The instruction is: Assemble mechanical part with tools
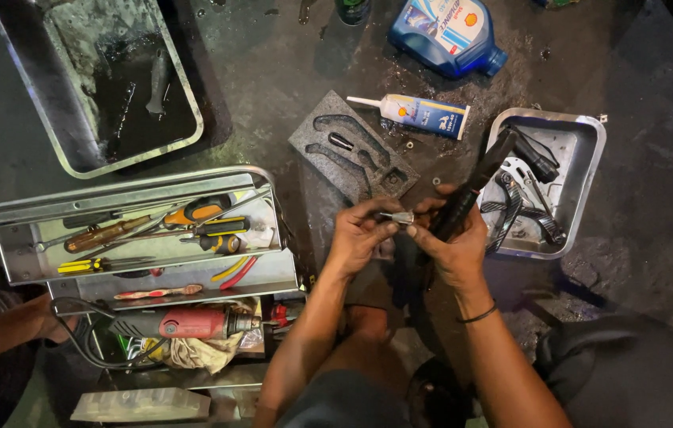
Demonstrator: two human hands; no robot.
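A small silver metal part (pixel 396 216) is pinched between the fingertips of the left hand (pixel 360 234) and the thumb of the right hand (pixel 451 242), approx. at the centre of the view, above the dark wet floor (pixel 273 71). The left hand is closed on this part only. A long black tool handle (pixel 475 186) is also gripped by the right hand; it is tilted, w/ its upper end pointing up and to the right, over the edge of a square metal tray (pixel 590 150). A thin black band (pixel 479 315) is worn on the right wrist.

In that tray, black parts and a chain-like piece are seen; details are too small to tell. Just left of the hands, a grey foam insert (pixel 352 150) w/ shaped cut-outs is laid on the floor. Near its upper right corner a white tube (pixel 419 113) w/ a nozzle is lying flat, and a blue bottle (pixel 447 32) is lying beyond it.

At the left, an opened metal toolbox (pixel 146 238) is placed, w/ screwdrivers (pixel 146 226) in its upper tray and a red power tool (pixel 186 323) in the lower part. A 2nd metal tray (pixel 99 79) w/ dark liquid is seen at top left. Another person's arm (pixel 3 329) is visible at the left edge, beside the toolbox.
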